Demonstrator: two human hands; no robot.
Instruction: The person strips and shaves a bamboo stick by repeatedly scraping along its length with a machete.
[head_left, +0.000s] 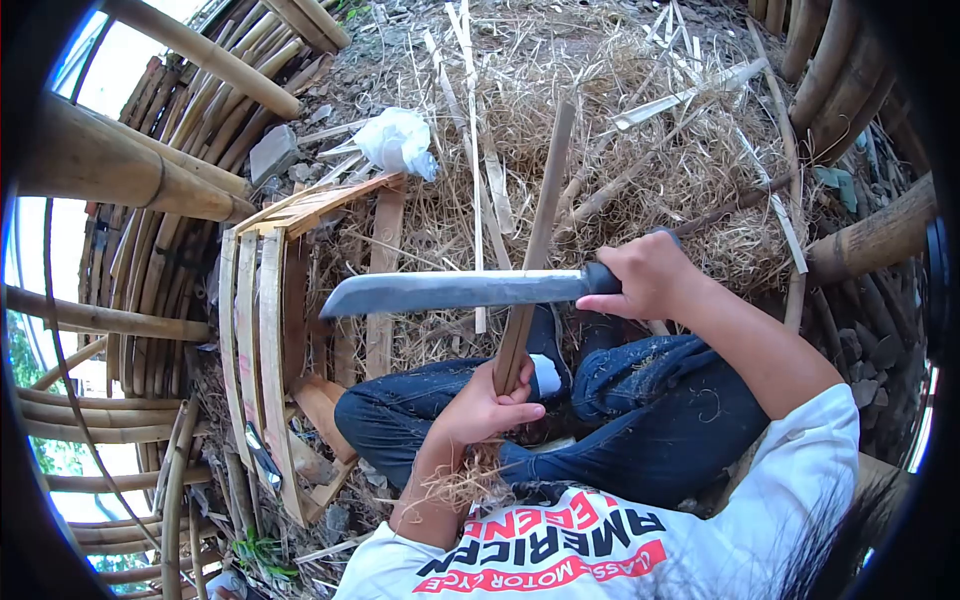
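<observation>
My left hand [487, 405] grips the lower end of a long bamboo strip [540, 225], which stands tilted up and away over my lap. My right hand [648, 275] is closed around the dark handle of a large knife [455, 291]. Its grey blade lies level, pointing left, and crosses in front of the strip about midway up. I sit cross-legged in dark jeans [640, 410] on the ground, with dry shavings clinging to my left wrist.
A small bamboo slat frame [270, 330] stands to my left. Thick bamboo poles [120, 165] lean at left and right [870, 240]. Shavings and split strips [620, 130] cover the ground ahead, with a white crumpled bag [398, 140] beside a stone.
</observation>
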